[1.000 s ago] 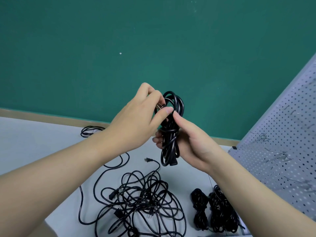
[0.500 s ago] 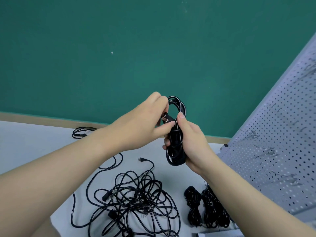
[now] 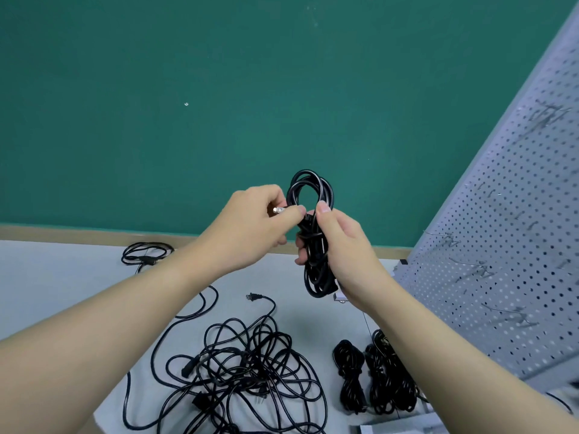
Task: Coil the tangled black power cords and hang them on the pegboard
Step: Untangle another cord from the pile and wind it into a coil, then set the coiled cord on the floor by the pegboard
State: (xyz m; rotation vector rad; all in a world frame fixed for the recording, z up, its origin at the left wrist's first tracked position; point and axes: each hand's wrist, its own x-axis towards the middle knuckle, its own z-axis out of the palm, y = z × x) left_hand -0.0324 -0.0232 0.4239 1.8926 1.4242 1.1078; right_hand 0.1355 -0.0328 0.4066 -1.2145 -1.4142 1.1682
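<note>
2 hands, left hand (image 3: pixel 250 227) pinching plug (image 3: pixel 279 210), right hand (image 3: pixel 344 245) gripping 1 coiled cord (image 3: pixel 313 233), 2 coiled bundles (image 3: pixel 372 374) on table

Head-worn view, facing forward and down, close over table (image 3: pixel 47 277)

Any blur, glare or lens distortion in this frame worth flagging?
Head view: even, soft lighting, no glare. Wide-angle bending slants the pegboard at right, and its hooks look smeared. Both hands, left hand and right hand, and the coiled cord are fairly sharp.
</note>
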